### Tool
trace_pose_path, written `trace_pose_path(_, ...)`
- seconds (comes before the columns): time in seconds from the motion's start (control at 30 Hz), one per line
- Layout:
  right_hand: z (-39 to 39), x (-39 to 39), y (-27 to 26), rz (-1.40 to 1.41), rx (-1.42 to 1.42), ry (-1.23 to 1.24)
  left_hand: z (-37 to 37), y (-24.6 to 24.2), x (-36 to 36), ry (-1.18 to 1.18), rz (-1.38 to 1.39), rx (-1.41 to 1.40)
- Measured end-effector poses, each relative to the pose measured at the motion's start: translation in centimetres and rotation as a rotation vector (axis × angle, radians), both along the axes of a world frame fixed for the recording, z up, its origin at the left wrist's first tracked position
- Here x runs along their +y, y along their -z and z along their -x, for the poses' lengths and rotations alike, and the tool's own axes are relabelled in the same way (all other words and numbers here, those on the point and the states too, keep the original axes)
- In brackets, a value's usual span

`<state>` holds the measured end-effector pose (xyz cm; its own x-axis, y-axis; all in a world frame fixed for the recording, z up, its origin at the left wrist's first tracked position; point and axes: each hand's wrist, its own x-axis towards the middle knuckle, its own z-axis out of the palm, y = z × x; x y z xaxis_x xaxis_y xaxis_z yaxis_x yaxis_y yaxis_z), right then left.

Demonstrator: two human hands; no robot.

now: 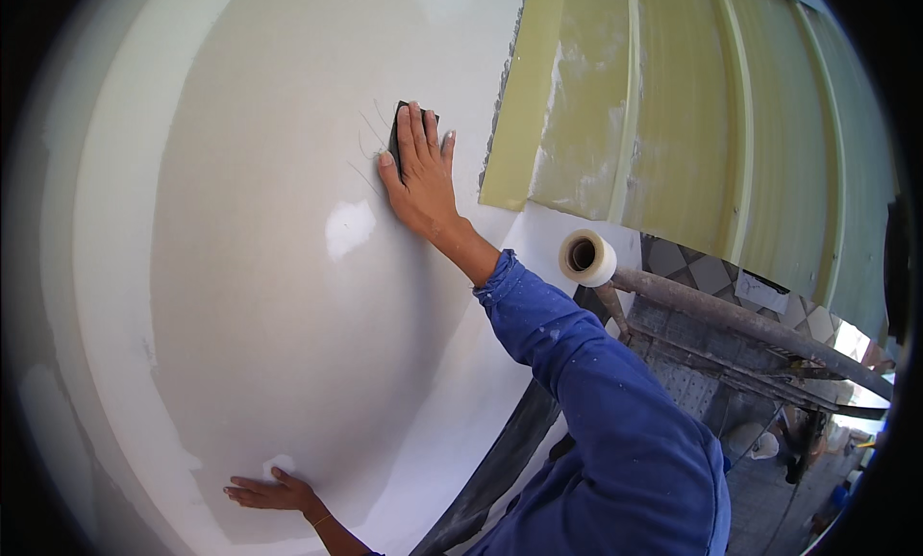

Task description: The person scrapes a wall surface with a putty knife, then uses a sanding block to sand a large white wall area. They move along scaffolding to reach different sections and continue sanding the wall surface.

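Observation:
My right hand (422, 159) presses a dark sheet (396, 141), which looks like sandpaper, flat against a grey-beige plasterboard wall (252, 282). The thumb and fingers lie over the sheet, whose edges show beside them. Thin, dark curved lines (371, 123) mark the wall left of that hand. Below it is a white patch of filler (350, 229). Low in the picture, my left hand (270, 492) rests on the wall with its fingers apart, holding nothing. A smaller white patch (283, 464) lies partly behind its thumb. A broad white filler band (115, 268) curves down the left side.
Ribbed yellow-green panels (678, 109) adjoin the wall at upper right. A roll of whitish tape (588, 258) sits at the end of a metal scaffold pole (721, 307), near my blue right sleeve. Far below are a floor and a white bag-like thing (764, 446).

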<state>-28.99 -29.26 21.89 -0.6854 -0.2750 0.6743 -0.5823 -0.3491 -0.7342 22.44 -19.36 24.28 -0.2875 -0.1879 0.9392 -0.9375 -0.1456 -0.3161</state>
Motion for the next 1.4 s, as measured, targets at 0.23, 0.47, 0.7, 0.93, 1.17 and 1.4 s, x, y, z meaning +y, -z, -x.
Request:
trace_pose_path(0.23, -0.8, 0.0, -0.8, -0.26, 0.3, -0.157, -0.2, 0.2, -0.2, -0.008, 0.015, 0.016)
trace_pose_path(0.47, 0.6, -1.8, -0.3, 0.07, 0.127, 0.02, -0.6, 0.2, -0.3, -0.024, 0.025, 0.015)
trace_pose_path(0.7, -0.5, -2.1, 8.6, -0.131, -0.074, -0.031, -0.3, 0.1, -0.3, -0.029, 0.015, 0.003)
trace_pose_path(0.93, -0.1, -2.5, 8.2, 0.024, -0.123, 0.055, -0.4, 0.2, -0.1, -0.01, 0.018, 0.008)
trace_pose_path(1.17, -2.8, -0.8, 9.6, -0.065, -0.068, -0.022, -0.4, 0.1, -0.2, 0.0, 0.025, -0.003)
trace_pose_path(1.4, -1.6, -0.3, 9.9, -0.274, -0.071, -0.145, -0.5, 0.3, -0.3, -0.011, 0.013, 0.026)
